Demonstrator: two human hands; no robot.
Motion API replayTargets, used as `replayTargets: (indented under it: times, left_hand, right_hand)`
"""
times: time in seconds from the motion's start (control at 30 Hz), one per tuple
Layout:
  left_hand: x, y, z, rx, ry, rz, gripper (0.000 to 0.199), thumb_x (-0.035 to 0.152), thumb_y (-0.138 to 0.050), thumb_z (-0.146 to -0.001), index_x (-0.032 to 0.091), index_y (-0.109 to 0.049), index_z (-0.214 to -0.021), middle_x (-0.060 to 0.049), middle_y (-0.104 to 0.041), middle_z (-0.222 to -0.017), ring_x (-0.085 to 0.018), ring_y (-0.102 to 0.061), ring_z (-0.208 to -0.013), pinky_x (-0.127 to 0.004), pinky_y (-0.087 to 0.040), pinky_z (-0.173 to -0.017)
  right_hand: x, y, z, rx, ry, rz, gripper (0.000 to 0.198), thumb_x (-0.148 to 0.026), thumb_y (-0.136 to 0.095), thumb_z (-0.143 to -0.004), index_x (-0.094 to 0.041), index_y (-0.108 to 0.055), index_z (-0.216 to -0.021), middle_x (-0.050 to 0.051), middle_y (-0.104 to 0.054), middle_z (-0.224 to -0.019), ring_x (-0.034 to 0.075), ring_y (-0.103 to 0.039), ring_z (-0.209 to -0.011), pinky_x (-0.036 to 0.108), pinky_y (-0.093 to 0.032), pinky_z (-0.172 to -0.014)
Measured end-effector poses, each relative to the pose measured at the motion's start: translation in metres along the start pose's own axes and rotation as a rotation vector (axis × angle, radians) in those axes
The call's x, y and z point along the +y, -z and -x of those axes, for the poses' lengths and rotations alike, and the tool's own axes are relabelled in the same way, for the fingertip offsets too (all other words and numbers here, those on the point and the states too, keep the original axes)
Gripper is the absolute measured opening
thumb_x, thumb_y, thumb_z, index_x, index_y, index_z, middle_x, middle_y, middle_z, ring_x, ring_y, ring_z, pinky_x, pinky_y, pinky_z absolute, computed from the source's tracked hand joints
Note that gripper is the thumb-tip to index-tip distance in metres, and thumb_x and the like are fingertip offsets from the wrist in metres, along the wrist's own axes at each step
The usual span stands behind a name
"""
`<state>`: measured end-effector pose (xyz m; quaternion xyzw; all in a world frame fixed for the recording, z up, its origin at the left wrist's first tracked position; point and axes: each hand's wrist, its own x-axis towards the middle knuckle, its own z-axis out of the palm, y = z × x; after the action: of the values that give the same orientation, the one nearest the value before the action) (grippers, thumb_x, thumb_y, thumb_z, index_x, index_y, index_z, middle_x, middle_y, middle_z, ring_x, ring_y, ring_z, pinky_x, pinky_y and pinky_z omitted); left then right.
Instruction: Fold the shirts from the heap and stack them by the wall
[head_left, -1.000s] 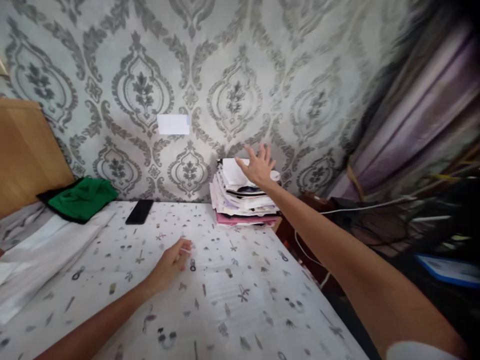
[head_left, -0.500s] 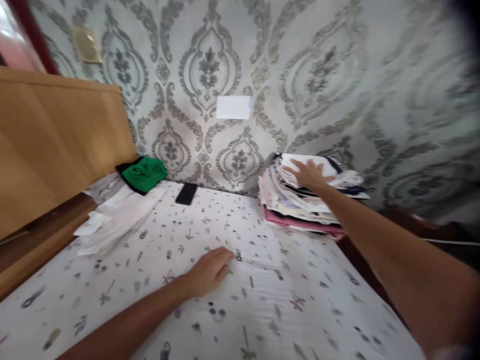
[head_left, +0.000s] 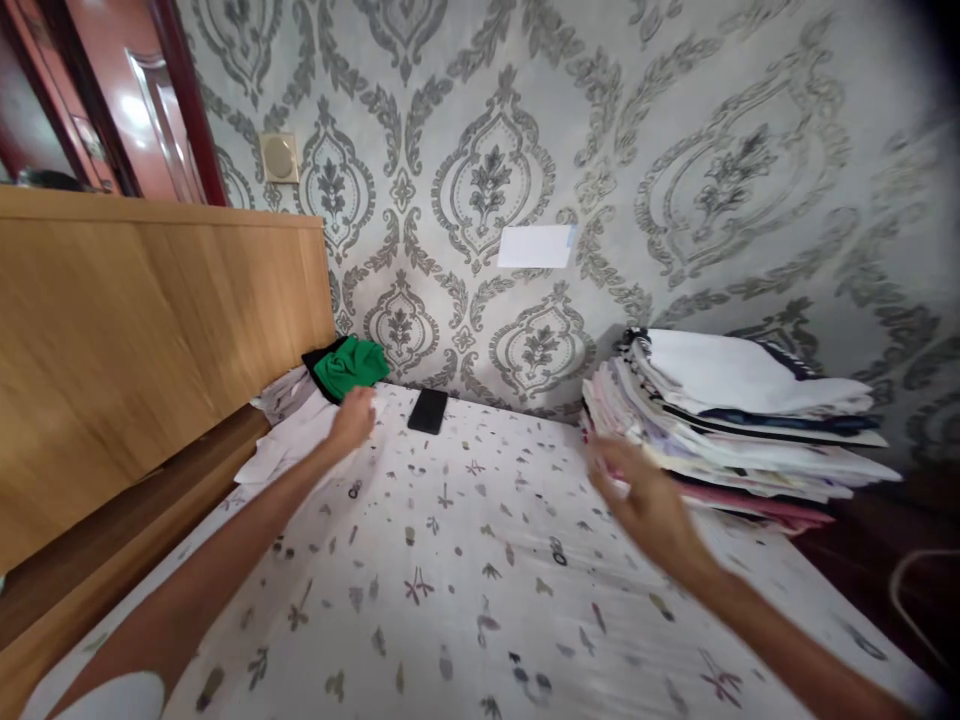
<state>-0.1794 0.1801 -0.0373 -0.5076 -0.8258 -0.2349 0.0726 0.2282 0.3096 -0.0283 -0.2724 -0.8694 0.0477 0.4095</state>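
Note:
Just in front of the green garment with black edging (head_left: 349,366), my left hand (head_left: 352,422) reaches over the pale clothes at the bed's left side. Its fingers point away and are blurred, so whether they touch the cloth is unclear. My right hand (head_left: 646,505) hangs in front of the left part of a tall stack of folded clothes (head_left: 750,440), blurred, fingers loosely apart and nothing visible in them. A white folded garment (head_left: 720,365) lies on top of the stack. White and grey clothes (head_left: 281,440) lie beneath the green one.
A black phone (head_left: 428,411) lies on the patterned bed sheet (head_left: 480,560) near the wall. A wooden headboard-like panel (head_left: 165,330) borders the left side. A white card (head_left: 535,246) is on the patterned wallpaper. A pale cable (head_left: 900,590) curves at the right.
My right hand has come off the top of the stack and moved down in front of it. My left hand has gone from mid-sheet to the green garment. The view has turned left.

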Motion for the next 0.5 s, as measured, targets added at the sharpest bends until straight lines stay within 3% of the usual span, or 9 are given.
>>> replayTargets:
  times: [0.13, 0.23, 0.37, 0.5]
  left_hand:
    - [-0.048, 0.032, -0.057, 0.132, 0.142, -0.132, 0.041, 0.014, -0.044, -0.089, 0.004, -0.051, -0.128, -0.029, -0.049, -0.135, -0.041, -0.041, -0.129, -0.058, -0.035, -0.103]
    - [-0.068, 0.036, -0.079, 0.121, 0.15, -0.223, 0.041, 0.02, -0.047, -0.088, 0.003, -0.055, -0.125, -0.031, -0.052, -0.133, -0.043, -0.039, -0.128, -0.059, -0.034, -0.101]
    - [-0.081, 0.03, -0.092, 0.083, 0.15, -0.369, 0.032, 0.019, -0.043, -0.089, 0.007, -0.063, -0.112, -0.025, -0.06, -0.128, -0.038, -0.045, -0.123, -0.055, -0.034, -0.099]
    - [-0.077, 0.041, -0.103, 0.169, 0.225, -0.238, 0.033, 0.02, -0.038, -0.093, 0.001, -0.055, -0.113, -0.024, -0.063, -0.118, -0.036, -0.051, -0.116, -0.059, -0.039, -0.096]
  right_hand:
    - [-0.072, -0.043, 0.075, -0.176, -0.024, -0.208, 0.027, -0.034, -0.048, -0.098, -0.025, -0.071, -0.107, 0.012, -0.07, -0.121, 0.026, -0.068, -0.111, 0.042, -0.057, -0.094]
    - [-0.102, -0.057, 0.102, -0.206, -0.11, -0.305, 0.028, -0.032, -0.046, -0.099, -0.023, -0.071, -0.106, 0.014, -0.07, -0.119, 0.024, -0.07, -0.108, 0.038, -0.059, -0.091]
    - [-0.11, -0.062, 0.111, -0.243, -0.276, -0.382, 0.027, -0.033, -0.046, -0.098, -0.022, -0.071, -0.1, 0.014, -0.07, -0.118, 0.024, -0.07, -0.103, 0.034, -0.06, -0.084]
    - [-0.105, -0.064, 0.112, -0.157, -0.451, -0.483, 0.022, -0.034, -0.052, -0.095, -0.023, -0.07, -0.1, 0.011, -0.071, -0.113, 0.024, -0.068, -0.104, 0.038, -0.056, -0.091]
